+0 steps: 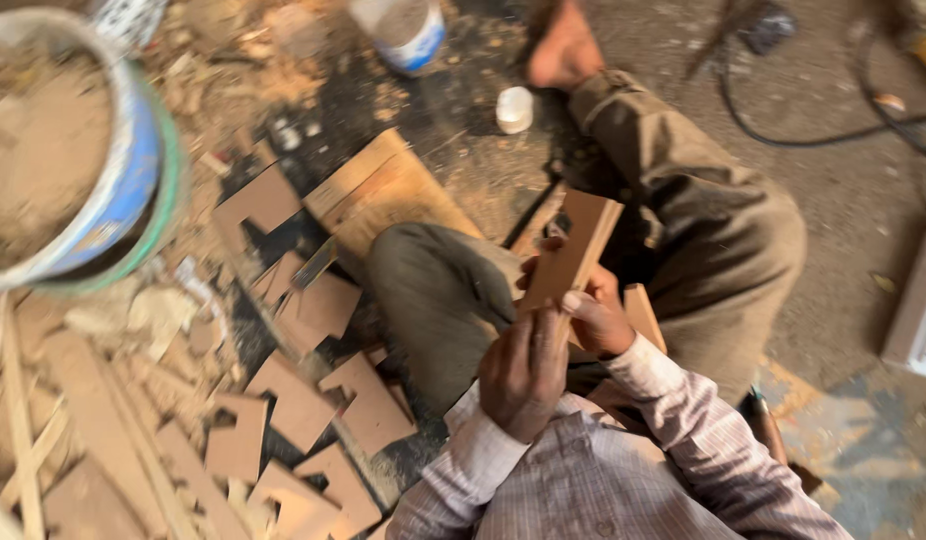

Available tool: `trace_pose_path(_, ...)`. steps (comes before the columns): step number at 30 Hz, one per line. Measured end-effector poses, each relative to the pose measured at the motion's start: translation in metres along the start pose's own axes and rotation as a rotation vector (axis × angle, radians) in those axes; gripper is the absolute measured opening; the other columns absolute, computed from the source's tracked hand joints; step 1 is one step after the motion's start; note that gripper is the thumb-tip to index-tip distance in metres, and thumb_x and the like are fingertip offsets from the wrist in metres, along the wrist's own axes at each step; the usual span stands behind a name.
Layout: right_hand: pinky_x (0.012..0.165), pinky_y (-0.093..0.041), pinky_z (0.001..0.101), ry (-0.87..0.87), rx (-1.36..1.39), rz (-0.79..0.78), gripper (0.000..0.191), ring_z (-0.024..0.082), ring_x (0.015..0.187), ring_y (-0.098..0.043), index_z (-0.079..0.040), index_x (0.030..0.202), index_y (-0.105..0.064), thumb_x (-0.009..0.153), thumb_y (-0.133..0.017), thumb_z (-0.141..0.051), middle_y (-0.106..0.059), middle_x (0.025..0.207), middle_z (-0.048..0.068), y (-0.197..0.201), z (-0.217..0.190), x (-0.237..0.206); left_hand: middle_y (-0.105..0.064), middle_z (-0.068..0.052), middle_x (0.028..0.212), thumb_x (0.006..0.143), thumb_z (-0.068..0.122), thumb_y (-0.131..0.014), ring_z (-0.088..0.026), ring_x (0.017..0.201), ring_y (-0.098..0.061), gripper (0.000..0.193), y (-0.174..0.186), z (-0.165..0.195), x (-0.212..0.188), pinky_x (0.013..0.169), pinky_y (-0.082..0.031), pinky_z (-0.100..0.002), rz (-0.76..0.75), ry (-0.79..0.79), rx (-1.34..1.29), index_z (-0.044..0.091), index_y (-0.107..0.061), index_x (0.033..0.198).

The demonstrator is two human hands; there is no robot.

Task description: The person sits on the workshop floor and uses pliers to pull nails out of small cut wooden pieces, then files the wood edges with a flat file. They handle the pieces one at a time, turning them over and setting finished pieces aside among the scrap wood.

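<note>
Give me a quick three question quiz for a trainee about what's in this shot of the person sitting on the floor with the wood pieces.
1. True or false: both hands are on the same wooden piece.
2. Where do the cut brown board pieces lie: A) on the floor to the person's left, B) stacked in the bucket, C) on a bench?
3. What round container sits at the upper left of the view?

Key
1. True: the left hand and right hand both grip the notched wooden piece above the lap.
2. A: the cut board pieces are scattered on the floor.
3. A blue and green bucket, with sawdust-like matter inside.
</note>
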State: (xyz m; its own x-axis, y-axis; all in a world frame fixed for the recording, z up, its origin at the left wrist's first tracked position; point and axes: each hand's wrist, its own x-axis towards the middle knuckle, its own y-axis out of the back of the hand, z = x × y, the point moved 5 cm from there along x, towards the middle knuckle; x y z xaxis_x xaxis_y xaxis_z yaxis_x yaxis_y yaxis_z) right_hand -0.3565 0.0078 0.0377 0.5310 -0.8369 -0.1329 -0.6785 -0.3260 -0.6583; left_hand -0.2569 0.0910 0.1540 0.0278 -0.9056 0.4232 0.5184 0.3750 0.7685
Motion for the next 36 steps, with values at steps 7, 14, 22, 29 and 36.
trace_pose_path(7,0.106,-0.05,0.0416,-0.044,-0.368,-0.116,0.097,0.027,0.13,-0.058,-0.007,0.167,-0.023,0.092,-0.078,-0.034,-0.049,0.157,0.016,0.002,0.0,0.011,-0.072,-0.019,0.104,0.097,0.006,-0.07,-0.028,0.088,-0.074,0.027,0.003,-0.052,-0.042,0.067,-0.061,-0.037,0.299,0.418,-0.244,-0.006,-0.066,0.121)
trace_pose_path(14,0.101,-0.053,0.0393,0.007,-1.177,0.084,0.071,0.03,0.122,-0.067,0.003,0.148,-0.054,0.091,-0.078,-0.032,-0.066,0.134,0.022,0.054,-0.02,0.012,-0.076,-0.008,0.105,0.091,0.015,-0.071,-0.014,0.084,-0.078,0.043,0.054,-0.21,-0.174,0.07,-0.066,-0.034,0.92,1.089,-0.763,0.003,-0.064,0.131)
trace_pose_path(22,0.103,-0.053,0.0397,0.493,-1.779,-0.109,0.044,0.029,0.118,-0.068,-0.006,0.133,-0.069,0.099,-0.078,-0.032,-0.072,0.127,0.011,0.069,-0.015,-0.006,-0.073,-0.006,0.105,0.09,0.008,-0.075,-0.018,0.087,-0.071,0.028,0.12,-0.318,-0.283,0.069,-0.067,-0.039,1.303,1.401,-0.709,0.006,-0.074,0.117)
trace_pose_path(29,0.104,-0.05,0.0498,0.55,-2.124,0.153,0.042,0.03,0.127,-0.063,-0.014,0.128,-0.073,0.094,-0.075,-0.038,-0.072,0.132,0.006,0.061,-0.043,-0.023,-0.051,-0.014,0.129,0.085,0.045,-0.07,-0.035,0.112,-0.057,0.063,0.148,-0.338,-0.276,0.085,-0.056,-0.053,0.512,1.846,0.333,-0.003,-0.065,0.126)
trace_pose_path(36,0.074,-0.057,0.0445,0.002,-1.735,0.142,0.043,0.037,0.088,-0.073,-0.006,0.127,-0.068,0.096,-0.067,-0.036,-0.076,0.098,0.016,0.1,-0.042,-0.025,-0.048,-0.02,0.133,0.086,0.016,-0.077,-0.031,0.094,-0.061,0.036,0.138,-0.328,-0.263,0.084,-0.054,-0.047,0.715,1.19,0.415,0.002,-0.066,0.117)
